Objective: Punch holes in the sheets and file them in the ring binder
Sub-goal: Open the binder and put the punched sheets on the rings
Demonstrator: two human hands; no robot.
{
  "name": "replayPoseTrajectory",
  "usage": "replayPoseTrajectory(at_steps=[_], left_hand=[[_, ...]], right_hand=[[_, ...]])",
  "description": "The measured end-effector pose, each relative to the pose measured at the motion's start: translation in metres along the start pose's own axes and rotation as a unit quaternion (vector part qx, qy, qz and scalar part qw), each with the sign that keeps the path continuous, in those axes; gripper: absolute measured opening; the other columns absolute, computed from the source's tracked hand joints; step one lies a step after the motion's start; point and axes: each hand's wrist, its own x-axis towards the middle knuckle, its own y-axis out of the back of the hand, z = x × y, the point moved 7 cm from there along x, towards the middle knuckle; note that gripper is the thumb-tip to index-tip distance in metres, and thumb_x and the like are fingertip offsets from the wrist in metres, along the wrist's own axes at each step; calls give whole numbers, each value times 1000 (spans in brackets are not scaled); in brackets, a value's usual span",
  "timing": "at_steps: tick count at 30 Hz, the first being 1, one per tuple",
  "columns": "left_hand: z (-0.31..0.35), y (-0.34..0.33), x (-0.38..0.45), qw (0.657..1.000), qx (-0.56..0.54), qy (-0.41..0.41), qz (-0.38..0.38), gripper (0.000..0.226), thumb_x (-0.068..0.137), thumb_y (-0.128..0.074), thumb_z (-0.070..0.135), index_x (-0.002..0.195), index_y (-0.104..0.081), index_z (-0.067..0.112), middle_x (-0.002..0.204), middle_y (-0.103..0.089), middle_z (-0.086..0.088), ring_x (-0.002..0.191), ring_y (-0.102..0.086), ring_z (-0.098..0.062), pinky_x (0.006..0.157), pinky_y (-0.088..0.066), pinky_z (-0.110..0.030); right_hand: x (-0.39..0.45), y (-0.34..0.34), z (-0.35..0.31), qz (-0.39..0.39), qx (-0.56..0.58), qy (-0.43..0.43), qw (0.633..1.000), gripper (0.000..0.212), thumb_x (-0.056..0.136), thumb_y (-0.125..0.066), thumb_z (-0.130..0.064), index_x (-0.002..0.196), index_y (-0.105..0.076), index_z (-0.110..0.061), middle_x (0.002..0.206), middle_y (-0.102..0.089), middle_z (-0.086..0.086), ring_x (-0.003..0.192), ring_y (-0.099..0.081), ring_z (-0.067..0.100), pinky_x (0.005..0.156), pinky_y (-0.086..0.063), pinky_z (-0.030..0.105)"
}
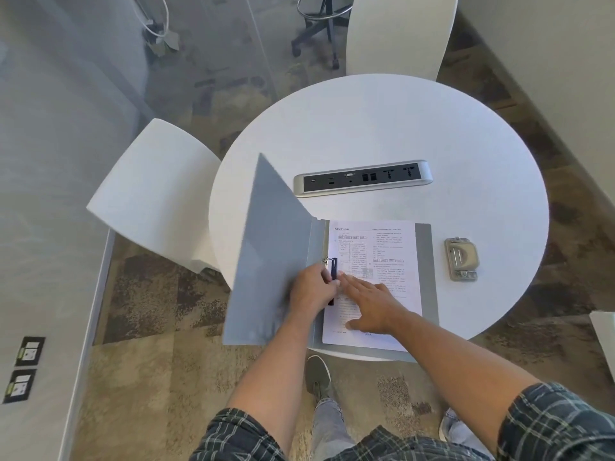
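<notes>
A grey ring binder (pixel 266 247) lies open at the near edge of the round white table (pixel 382 128), its front cover raised up on the left. Printed sheets (pixel 376 247) lie inside it on the back cover. My left hand (pixel 311 289) is closed around the dark ring mechanism (pixel 333 267) at the spine. My right hand (pixel 369 302) lies flat, fingers spread, pressing on the sheets just right of the rings. A metal hole punch (pixel 461 258) stands on the table to the right of the binder, untouched.
A silver power and socket strip (pixel 362 178) is set into the table beyond the binder. White chairs stand at the left (pixel 149 191) and far side (pixel 396 34). My shoe (pixel 317 374) shows under the table edge.
</notes>
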Motion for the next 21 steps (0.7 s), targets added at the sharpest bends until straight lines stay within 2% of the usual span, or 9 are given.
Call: replayPoseTrajectory(at_steps=[2, 5, 8, 10, 13, 17, 21], left_hand=[[4, -1, 0, 1000, -6, -31, 1, 17, 83, -72, 30, 74, -62, 19, 74, -68, 7, 69, -65, -14, 64, -52, -28], [6, -5, -2, 997, 23, -76, -17, 2, 86, -71, 23, 85, -71, 21, 93, -67, 1, 80, -65, -18, 73, -51, -28], [0, -6, -8, 996, 44, -81, -11, 7, 86, -74, 21, 90, -69, 19, 94, -60, 3, 82, -64, -20, 71, -50, -27], [-5, -5, -13, 996, 45, -72, 3, 10, 85, -75, 23, 93, -70, 20, 95, -59, 6, 82, -63, -17, 72, -53, -30], [-13, -3, -18, 996, 59, -55, 23, 11, 88, -74, 28, 94, -72, 20, 98, -61, 6, 84, -63, -14, 74, -56, -32], [-21, -1, -21, 997, 57, -35, 33, 11, 93, -69, 26, 91, -77, 18, 96, -66, 4, 83, -64, -15, 70, -52, -29], [-21, -2, -24, 998, 53, -28, 26, 15, 95, -67, 23, 88, -79, 18, 87, -74, 3, 74, -67, -16, 68, -60, -35]], right_hand=[[-1, 0, 0, 8, 12, -1, 1000, 116, 85, -66, -50, 162, 19, -33, 173, 3, -12, 159, -12, 14, 118, -23, 44], [-1, 3, 0, 32, 47, -13, 998, 112, 89, -63, -48, 159, 24, -36, 173, -11, -7, 157, -21, 17, 115, -28, 43], [0, 4, -4, 47, 20, -12, 999, 92, 96, -54, -58, 165, 2, -36, 173, -1, -13, 157, -19, 16, 117, -27, 44], [0, 3, -8, 64, 17, -28, 997, 84, 95, -51, -64, 165, -12, -36, 173, -3, -13, 158, -16, 15, 119, -25, 46], [1, 4, -16, 93, 5, -57, 994, 81, 95, -49, -68, 163, -22, -34, 173, -12, -9, 156, -20, 17, 119, -26, 46], [5, 14, -26, 144, -22, -78, 986, 66, 97, -49, -63, 154, -41, -29, 166, -34, -4, 149, -37, 20, 111, -37, 47], [10, 20, -32, 143, -82, -76, 983, 56, 97, -54, -59, 141, -52, -24, 154, -50, -1, 135, -53, 23, 102, -43, 45]])
